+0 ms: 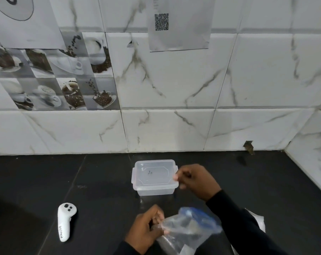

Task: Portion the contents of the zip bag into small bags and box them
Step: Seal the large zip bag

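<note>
A clear zip bag (189,227) with a blue zip strip lies crumpled at the front of the black counter. My left hand (146,230) grips the bag's left edge. A clear plastic box (152,190) with its lid (154,173) on stands just behind the bag. My right hand (196,181) hovers at the lid's right edge, thumb and finger pinched together; whether they hold a small clear bag or touch the lid is too blurred to tell. The bag's contents are hard to make out through the wrinkled plastic.
A white hand controller (65,221) lies on the counter to the left. Something white and crinkled (257,220) shows behind my right sleeve. The marble-tiled wall (174,126) rises right behind the box and turns a corner at the right.
</note>
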{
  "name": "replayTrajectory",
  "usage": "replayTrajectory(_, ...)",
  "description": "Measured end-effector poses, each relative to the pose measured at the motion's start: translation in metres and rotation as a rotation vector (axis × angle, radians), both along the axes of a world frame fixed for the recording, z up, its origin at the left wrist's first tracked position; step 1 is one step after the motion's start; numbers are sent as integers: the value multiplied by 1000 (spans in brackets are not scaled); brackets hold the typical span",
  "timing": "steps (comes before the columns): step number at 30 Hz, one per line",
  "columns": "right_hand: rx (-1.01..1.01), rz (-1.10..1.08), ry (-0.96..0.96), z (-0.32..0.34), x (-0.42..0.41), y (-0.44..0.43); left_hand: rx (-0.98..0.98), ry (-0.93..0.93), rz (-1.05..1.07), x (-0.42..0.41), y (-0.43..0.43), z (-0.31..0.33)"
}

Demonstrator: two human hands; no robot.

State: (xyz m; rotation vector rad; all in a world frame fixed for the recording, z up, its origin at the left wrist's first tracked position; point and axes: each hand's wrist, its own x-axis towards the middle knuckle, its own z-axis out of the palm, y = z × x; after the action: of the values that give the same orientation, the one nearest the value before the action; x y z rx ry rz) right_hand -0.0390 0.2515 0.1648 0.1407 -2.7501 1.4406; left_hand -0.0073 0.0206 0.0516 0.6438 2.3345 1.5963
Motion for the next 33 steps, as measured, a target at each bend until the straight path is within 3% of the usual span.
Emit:
replayTrajectory(3,-44,-10,33,19,-2,11,-49,-3,38,14,-11,-17)
replayTrajectory(7,259,442,-383,5,5,-1,48,-6,71,20,-9,-16)
replayTrajectory(9,395,530,-498,-15,12,-9,118,-6,71,17,-5,-9)
replayTrajectory(12,462,486,-376,-26,9,-9,145,-19,56,15,-5,-3)
replayTrajectory(21,225,226,-105,4,-11,3,-117,-32,58,8,-14,6)
replayTrajectory(26,309,335,-95,29,-29,-7,-74,274,-101,-8,0,49)
replayTrajectory(29,341,395,-95,44,-40,-11,-3,241,-99,-19,13,70)
replayTrajectory(31,230,337,-44,53,-45,-7,93,168,-18,-25,16,79)
replayTrajectory(33,-52,109,71,58,-50,6,191,108,56,-31,12,85)
